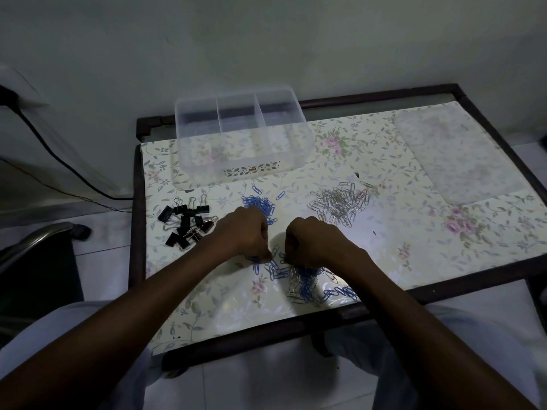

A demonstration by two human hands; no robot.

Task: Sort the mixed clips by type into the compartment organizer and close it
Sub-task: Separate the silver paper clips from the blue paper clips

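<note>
Flowery table [399, 220] holds 3 sorted piles and an open clear organizer [242, 137] at the back. Both hands — left hand [245, 232], right hand [313, 241] — curl tight, picking at the mixed clips [299, 279]. Tangled clips could drag wrong colors along — or slide off the near edge.

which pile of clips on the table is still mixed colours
The near pile under both hands: blue and silver paper clips tangled together. The far blue pile, silver pile and black binder clips each hold one type.
</note>
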